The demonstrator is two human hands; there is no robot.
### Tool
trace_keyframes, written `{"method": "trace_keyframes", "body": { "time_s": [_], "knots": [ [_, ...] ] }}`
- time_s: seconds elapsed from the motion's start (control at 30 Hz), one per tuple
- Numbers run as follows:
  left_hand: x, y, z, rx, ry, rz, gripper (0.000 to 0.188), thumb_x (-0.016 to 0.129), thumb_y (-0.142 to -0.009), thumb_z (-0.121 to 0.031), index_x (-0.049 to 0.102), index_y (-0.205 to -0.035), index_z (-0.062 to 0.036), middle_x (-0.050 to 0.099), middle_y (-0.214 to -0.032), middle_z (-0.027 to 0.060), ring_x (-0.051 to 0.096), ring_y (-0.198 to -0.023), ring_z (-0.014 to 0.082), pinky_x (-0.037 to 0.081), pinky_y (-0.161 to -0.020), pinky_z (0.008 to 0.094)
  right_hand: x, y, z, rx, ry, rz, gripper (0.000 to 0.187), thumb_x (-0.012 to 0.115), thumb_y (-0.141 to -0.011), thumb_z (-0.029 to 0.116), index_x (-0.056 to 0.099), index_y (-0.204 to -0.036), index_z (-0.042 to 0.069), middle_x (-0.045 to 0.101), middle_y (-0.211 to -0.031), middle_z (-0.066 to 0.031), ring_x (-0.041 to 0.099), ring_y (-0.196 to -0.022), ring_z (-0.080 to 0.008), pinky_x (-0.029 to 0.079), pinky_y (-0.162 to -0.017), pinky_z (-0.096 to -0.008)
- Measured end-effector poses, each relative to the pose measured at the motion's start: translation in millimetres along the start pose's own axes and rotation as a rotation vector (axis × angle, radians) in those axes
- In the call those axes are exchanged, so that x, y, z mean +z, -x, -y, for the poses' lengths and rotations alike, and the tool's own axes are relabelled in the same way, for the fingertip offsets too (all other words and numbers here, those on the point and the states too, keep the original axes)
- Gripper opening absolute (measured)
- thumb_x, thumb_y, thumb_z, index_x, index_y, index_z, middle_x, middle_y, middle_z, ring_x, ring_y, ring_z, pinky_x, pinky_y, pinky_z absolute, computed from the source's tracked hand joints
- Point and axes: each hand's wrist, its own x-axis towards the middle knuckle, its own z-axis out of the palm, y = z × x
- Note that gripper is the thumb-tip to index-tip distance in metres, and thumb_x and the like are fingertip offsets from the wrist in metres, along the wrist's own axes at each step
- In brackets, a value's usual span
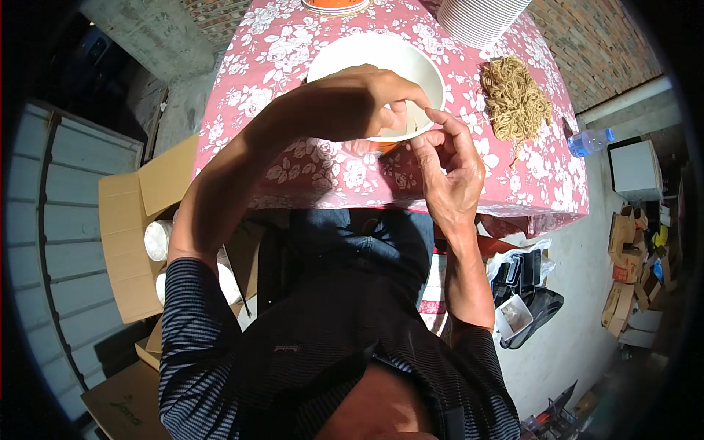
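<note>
A paper bucket [372, 45], white inside and orange outside, stands on the table in front of me. My left hand [387, 94] reaches over its near rim from the left, with its fingers curled inside by the right wall. At the bucket's near right rim is my right hand [451, 172], its thumb and fingertips drawn together just outside the wall. Both sets of fingertips nearly meet across the rim. Whatever they pinch is too small to make out. To the right lies a loose skein of tan twine [515, 101].
A pink flowered cloth [271, 59] covers the table. Stacked white buckets [480, 20] and an orange bucket [335, 6] stand at the far side. A water bottle [590, 142] is past the right edge. An opened carton [121, 227] with white rolls sits at lower left.
</note>
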Motion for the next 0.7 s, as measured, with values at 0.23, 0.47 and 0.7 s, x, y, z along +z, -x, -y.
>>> {"method": "trace_keyframes", "body": {
  "time_s": [0.23,0.47,0.7],
  "knots": [
    [0.3,-10.2,-8.8,0.039,-0.110,0.023,0.026,0.071,-0.090,-0.006,0.075,-0.115,-0.0025,0.077,-0.091,0.0154,0.074,-0.083,0.0273,0.055,-0.076,0.0364,-1.0,-0.3,-1.3,-0.016,0.022,0.004,0.032,0.070,-0.096,0.000,0.062,-0.128,-0.002,0.068,-0.087,-0.0035,0.063,-0.079,-0.0073,0.053,-0.071,-0.0238],
    [1.0,-15.2,-7.9,0.022,-0.032,0.008,0.018,0.073,-0.090,-0.008,0.079,-0.106,-0.0025,0.077,-0.087,0.0159,0.074,-0.077,0.0231,0.055,-0.071,0.0353,-1.2,-1.4,-2.9,0.015,-0.010,-0.005,0.033,0.071,-0.097,0.002,0.062,-0.128,-0.003,0.068,-0.088,-0.0036,0.063,-0.079,-0.0079,0.053,-0.071,-0.0240],
    [-23.7,-5.6,-14.9,-0.087,0.093,0.012,0.025,0.071,-0.087,-0.017,0.078,-0.102,0.0017,0.073,-0.082,0.0085,0.068,-0.072,0.0155,0.052,-0.066,0.0285,-5.3,-3.3,0.3,0.003,0.042,-0.013,0.035,0.071,-0.098,0.004,0.061,-0.131,-0.002,0.066,-0.088,-0.0016,0.059,-0.079,-0.0059,0.049,-0.070,-0.0214]
  ]
}}
